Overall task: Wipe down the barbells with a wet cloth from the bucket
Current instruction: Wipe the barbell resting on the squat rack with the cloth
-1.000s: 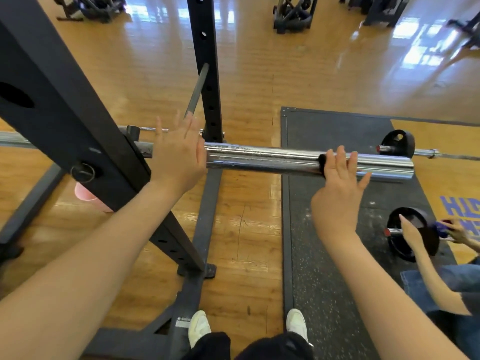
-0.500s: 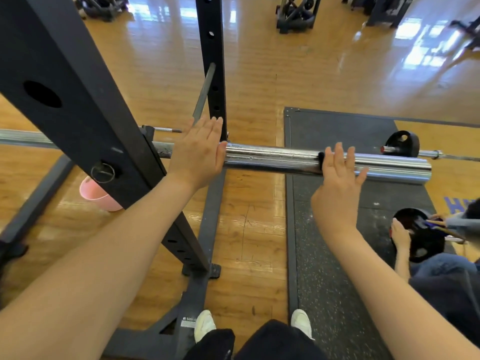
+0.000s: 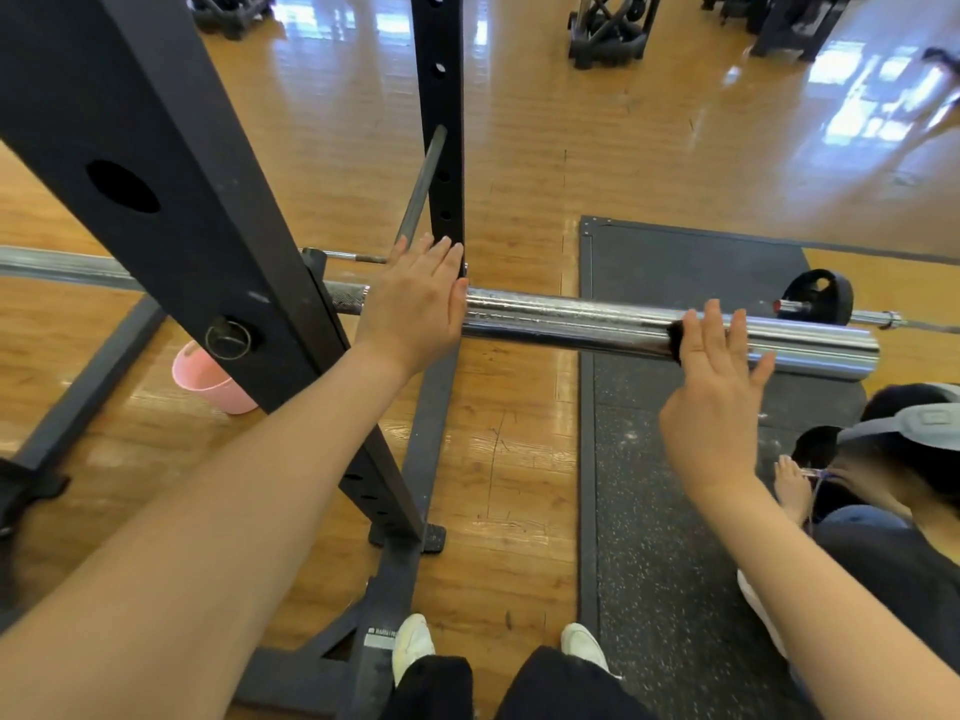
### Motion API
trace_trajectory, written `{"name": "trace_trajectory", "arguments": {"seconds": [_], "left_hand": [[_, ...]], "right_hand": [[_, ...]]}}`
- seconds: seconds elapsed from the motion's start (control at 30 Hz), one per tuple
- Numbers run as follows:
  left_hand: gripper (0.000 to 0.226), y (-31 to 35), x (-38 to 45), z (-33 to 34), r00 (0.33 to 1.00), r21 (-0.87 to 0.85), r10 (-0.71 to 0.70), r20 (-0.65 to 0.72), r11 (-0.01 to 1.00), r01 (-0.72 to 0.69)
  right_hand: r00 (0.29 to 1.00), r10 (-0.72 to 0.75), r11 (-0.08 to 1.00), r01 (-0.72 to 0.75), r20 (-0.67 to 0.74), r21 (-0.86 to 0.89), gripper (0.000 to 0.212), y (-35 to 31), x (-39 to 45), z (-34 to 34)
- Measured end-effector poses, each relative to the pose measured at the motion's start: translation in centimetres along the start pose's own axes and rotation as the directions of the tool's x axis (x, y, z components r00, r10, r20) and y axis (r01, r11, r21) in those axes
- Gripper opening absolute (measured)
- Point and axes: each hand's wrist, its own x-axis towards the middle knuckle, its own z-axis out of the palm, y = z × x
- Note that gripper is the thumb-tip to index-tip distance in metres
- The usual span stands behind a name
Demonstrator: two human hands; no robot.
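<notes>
A chrome barbell (image 3: 566,319) lies across the black rack at waist height, its thick sleeve pointing right. My left hand (image 3: 415,309) rests flat on the bar where the sleeve begins, fingers straight. On the sleeve's right part my right hand (image 3: 711,402) presses a dark cloth (image 3: 675,343) with straight, spread fingers; only a black edge of the cloth shows beside the hand. A pink bucket (image 3: 208,381) stands on the wooden floor behind the rack's slanted upright, partly hidden by it.
The rack's slanted upright (image 3: 171,200) and a vertical post (image 3: 439,122) stand close on the left. A black rubber mat (image 3: 675,511) lies to the right. A person (image 3: 904,459) crouches at the right edge. A second barbell with a black plate (image 3: 818,296) lies beyond.
My left hand has slid right along the bar up to the sleeve's inner end. My right hand has stayed on the cloth. The crouching person has leaned further into view.
</notes>
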Motion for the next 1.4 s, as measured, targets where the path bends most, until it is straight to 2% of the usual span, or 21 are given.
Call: {"name": "trace_trajectory", "arguments": {"seconds": [0.1, 0.23, 0.27, 0.43, 0.6, 0.73, 0.9, 1.03, 1.23, 1.3, 1.4], "left_hand": [[0.057, -0.1, 0.2, 0.0, 1.000, -0.025, -0.009, -0.019, 1.000, 0.009], [0.057, -0.1, 0.2, -0.1, 1.000, -0.033, -0.013, -0.007, 0.999, 0.013], [0.056, -0.1, 0.2, 0.0, 1.000, -0.037, -0.012, -0.009, 0.999, 0.011], [0.055, -0.2, 0.4, 0.1, 0.999, -0.052, -0.017, -0.034, 0.999, 0.016], [0.053, -0.1, 0.2, 0.1, 0.999, -0.043, -0.003, -0.042, 0.999, 0.001], [0.053, -0.1, 0.2, -0.1, 0.999, -0.046, 0.000, -0.044, 0.999, -0.002], [0.054, -0.1, 0.2, -0.1, 1.000, -0.038, 0.014, -0.027, 0.999, -0.015], [0.058, -0.2, 0.7, -0.2, 1.000, -0.057, 0.001, 0.014, 0.998, -0.001], [0.059, -0.3, 0.9, -0.4, 0.999, -0.039, -0.002, 0.039, 0.999, 0.004], [0.061, -0.3, 0.8, -0.4, 0.999, -0.014, -0.004, 0.046, 1.000, 0.004], [0.064, -0.4, -0.8, 0.0, 0.999, 0.019, 0.030, -0.040, 0.999, -0.029]], "right_hand": [[0.997, 0.072, 0.997, -0.071, -0.031, 0.024, 0.074, -0.9, 0.4, 0.3], [0.996, -0.089, 0.995, 0.089, 0.008, 0.033, 0.074, -2.2, -0.4, 1.0], [0.996, -0.091, 0.996, 0.091, 0.008, 0.024, 0.074, -1.7, -0.4, 0.8], [0.994, 0.093, 0.994, -0.090, -0.056, 0.060, 0.074, -0.9, 0.4, 0.6], [0.999, -0.043, 0.997, 0.044, -0.023, 0.062, 0.075, -1.4, -0.5, 1.1], [0.998, 0.045, 0.997, -0.041, -0.053, 0.062, 0.071, -0.9, 0.5, 0.6], [0.996, -0.086, 0.995, 0.088, -0.027, 0.043, 0.078, -2.0, -1.3, 2.0], [0.994, 0.099, 0.995, -0.099, -0.054, 0.015, 0.079, -1.1, -0.3, 0.8], [0.999, -0.030, 1.000, 0.030, -0.012, 0.003, 0.078, -3.1, -0.4, 1.9], [1.000, 0.011, 1.000, -0.011, -0.027, -0.005, 0.076, -2.1, -0.2, 1.5], [0.993, 0.095, 0.995, -0.094, -0.071, 0.014, 0.076, -1.9, 0.1, 1.3]]}}
